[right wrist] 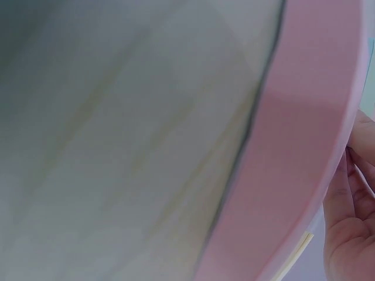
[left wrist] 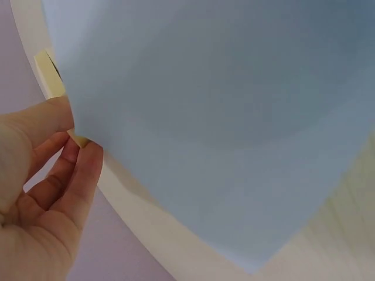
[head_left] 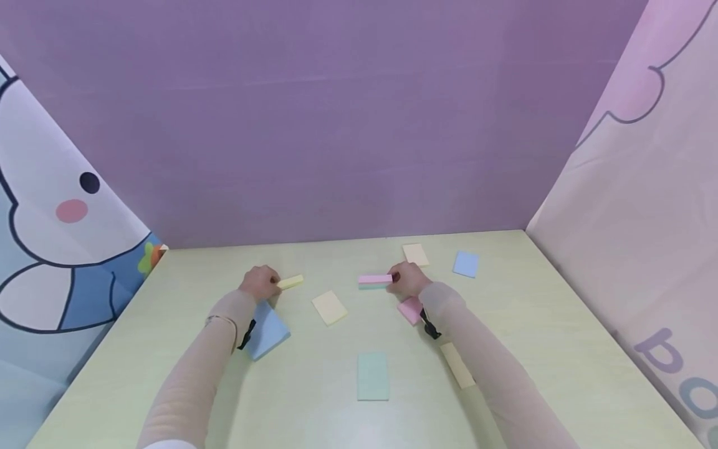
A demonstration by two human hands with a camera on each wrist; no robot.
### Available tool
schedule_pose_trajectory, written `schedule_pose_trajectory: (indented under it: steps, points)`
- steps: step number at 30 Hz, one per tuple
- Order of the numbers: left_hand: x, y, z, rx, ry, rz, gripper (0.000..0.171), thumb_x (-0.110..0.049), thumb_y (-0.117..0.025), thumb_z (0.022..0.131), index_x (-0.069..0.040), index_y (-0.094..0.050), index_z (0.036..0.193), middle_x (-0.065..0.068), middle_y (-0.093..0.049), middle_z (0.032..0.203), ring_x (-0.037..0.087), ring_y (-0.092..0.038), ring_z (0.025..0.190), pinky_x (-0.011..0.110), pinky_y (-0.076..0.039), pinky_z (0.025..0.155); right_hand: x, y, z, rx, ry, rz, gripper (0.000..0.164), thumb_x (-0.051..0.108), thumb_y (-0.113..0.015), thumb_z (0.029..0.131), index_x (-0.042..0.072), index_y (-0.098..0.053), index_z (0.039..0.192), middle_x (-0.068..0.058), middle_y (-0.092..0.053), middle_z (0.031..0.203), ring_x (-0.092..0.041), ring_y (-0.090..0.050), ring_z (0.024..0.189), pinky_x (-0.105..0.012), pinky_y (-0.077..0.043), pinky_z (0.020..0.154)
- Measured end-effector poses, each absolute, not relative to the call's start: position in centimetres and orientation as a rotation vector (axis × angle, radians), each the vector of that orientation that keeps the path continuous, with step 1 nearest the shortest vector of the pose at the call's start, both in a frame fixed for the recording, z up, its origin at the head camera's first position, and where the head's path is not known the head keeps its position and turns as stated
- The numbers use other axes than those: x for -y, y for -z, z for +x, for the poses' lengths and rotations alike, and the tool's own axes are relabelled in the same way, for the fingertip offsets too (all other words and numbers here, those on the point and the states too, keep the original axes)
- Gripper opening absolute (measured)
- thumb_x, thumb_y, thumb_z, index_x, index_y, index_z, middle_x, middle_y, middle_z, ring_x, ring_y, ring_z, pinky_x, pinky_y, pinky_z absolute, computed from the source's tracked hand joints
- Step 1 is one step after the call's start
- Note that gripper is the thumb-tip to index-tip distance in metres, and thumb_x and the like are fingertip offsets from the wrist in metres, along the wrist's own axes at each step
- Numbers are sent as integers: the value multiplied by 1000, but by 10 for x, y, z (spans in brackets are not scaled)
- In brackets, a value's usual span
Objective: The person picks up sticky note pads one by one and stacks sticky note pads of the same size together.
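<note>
- Left hand [head_left: 260, 282], left of centre: its grip is clamped on a narrow yellow pad [head_left: 290, 282], thumb and fingers pinching one end; the left wrist view shows the same pinch at the left edge.
- Right hand [head_left: 408, 279], just right of centre: its grip is clamped on the right end of a pink strip [head_left: 374, 279], which has a pale green strip [head_left: 371, 287] along its lower edge.
- Large blue pad [head_left: 268, 332], left of centre, partly behind the left forearm; it fills most of the left wrist view.
- Second pink pad [head_left: 409, 311], below the right hand and partly covered by the forearm.
- Cream pad [head_left: 330, 307], mid-frame between the hands, lying tilted on the pale surface [head_left: 314, 399].
- Peach pad [head_left: 416, 254], just above the right hand; small blue pad [head_left: 465, 264], farther right.
- Green pad [head_left: 373, 376], lower centre; beige pad [head_left: 457, 365], lower right, partly under the right forearm.
- Writing: on the right-hand backdrop [head_left: 628, 249], at lower right, a tilted purple letter [head_left: 667, 358] resembling a "p" precedes a grey-blue "o" [head_left: 683, 393]; another character is cut off at the corner and unreadable.
- Cartoon figure [head_left: 50, 156], left edge, dark eye and pink cheek.
</note>
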State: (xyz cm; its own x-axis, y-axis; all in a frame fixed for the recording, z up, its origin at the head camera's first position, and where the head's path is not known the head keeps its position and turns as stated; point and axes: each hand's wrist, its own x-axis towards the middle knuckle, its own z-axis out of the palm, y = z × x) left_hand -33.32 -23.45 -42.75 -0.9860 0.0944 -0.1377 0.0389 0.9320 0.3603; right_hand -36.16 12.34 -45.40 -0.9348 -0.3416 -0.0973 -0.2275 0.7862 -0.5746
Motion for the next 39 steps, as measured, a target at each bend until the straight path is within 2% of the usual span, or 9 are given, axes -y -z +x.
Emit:
schedule_pose_trajectory:
  steps: [7,15,23,31,39]
  points:
    - [233,426,-333,-2934,-557,122,26,-10,-64,81,2,-66,105,17,-66,100,22,-58,80,37,-50,74,-124,453,-361,-2778,859,-442,26,12,-72,76,4,-67,100,-7,-67,89,-16,-57,79,-29,-48,75]
    - [224,417,-337,-2950,-543,182,27,-8,-61,83,2,-65,107,18,-64,106,25,-59,87,40,-50,81,-125,455,-363,-2788,850,-445,26,12,-72,77,4,-68,100,-6,-67,89,-15,-56,78,-28,-47,75]
    - [215,414,-343,-2969,-552,267,27,-9,-64,81,2,-66,105,17,-65,103,23,-58,82,39,-50,78,-126,458,-365,-2779,858,-433,26,12,-72,77,4,-67,101,-6,-66,90,-16,-56,80,-29,-47,77]
    - [199,408,-343,-2972,-557,364,26,-9,-65,81,3,-66,105,17,-66,102,25,-60,85,39,-50,79,-127,457,-365,-2777,863,-417,25,12,-71,78,4,-67,101,-6,-67,90,-16,-55,78,-28,-46,74]
    - [183,406,-343,-2970,-549,383,26,-9,-66,80,2,-66,104,17,-66,103,27,-61,89,39,-50,81,-127,457,-364,-2764,884,-395,28,12,-72,77,4,-67,103,-7,-67,92,-16,-57,81,-29,-47,77]
